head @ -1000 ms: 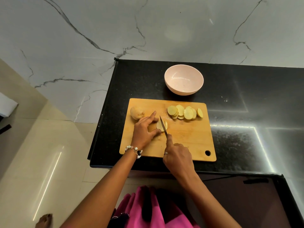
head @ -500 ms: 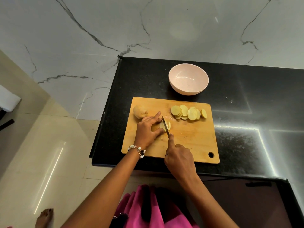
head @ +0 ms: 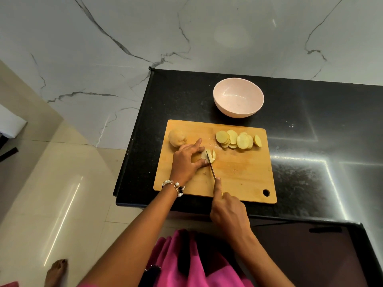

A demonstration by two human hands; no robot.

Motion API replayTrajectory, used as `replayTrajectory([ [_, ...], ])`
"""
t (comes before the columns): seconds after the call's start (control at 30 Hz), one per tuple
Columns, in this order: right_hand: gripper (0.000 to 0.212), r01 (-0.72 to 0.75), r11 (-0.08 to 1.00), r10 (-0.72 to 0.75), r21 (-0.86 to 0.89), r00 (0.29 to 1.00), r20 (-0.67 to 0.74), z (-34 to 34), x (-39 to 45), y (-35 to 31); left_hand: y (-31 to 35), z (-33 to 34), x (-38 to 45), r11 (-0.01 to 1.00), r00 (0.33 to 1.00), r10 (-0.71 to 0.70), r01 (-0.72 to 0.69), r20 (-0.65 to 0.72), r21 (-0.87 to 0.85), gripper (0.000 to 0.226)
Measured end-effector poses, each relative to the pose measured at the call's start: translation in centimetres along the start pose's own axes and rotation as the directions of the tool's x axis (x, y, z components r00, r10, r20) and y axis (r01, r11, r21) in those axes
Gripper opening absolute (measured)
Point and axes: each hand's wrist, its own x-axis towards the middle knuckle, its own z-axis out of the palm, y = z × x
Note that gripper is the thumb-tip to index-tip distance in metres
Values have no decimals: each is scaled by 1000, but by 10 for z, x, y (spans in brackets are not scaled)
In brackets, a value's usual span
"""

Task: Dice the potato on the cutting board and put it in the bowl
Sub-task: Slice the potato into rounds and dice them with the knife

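Note:
A wooden cutting board (head: 244,175) lies on the black counter. My left hand (head: 187,160) grips a potato piece (head: 208,155) at the board's middle, fingers curled over it. My right hand (head: 229,210) holds a knife (head: 211,166), forefinger stretched along the blade's back; the blade stands in the potato just right of my left fingertips. Several round potato slices (head: 238,139) lie in a row at the board's far right. A whole potato (head: 176,137) rests at the far left corner. The pink bowl (head: 238,100) stands beyond the board, with nothing inside.
The black counter (head: 310,152) stretches to the right, with its left edge close to the board. A marble wall rises behind. Tiled floor lies to the left, where a bare foot (head: 57,270) shows. Pink clothing is at the bottom.
The knife has stepped slightly left along the potato piece and cut another slice, while my left fingers drew back. The camera view has shifted a little.

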Motion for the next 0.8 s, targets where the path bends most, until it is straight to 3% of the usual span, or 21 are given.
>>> replayTrajectory([
  [0.3, 58, 27, 986, 1, 166, 986, -164, -13, 10, 5, 0, -2, -2, 1000, 1000, -20, 20, 17, 11, 78],
  [0.5, 60, 23, 997, -13, 73, 989, -145, -15, 28, -2, 0, 0, -5, 1000, 997, -5, 4, -81, -9, 73],
  [0.8, 61, 8, 1000, -9, -6, 990, -139, -9, 32, -12, -1, 1, -3, 999, 996, -42, 42, -75, -12, 69],
])
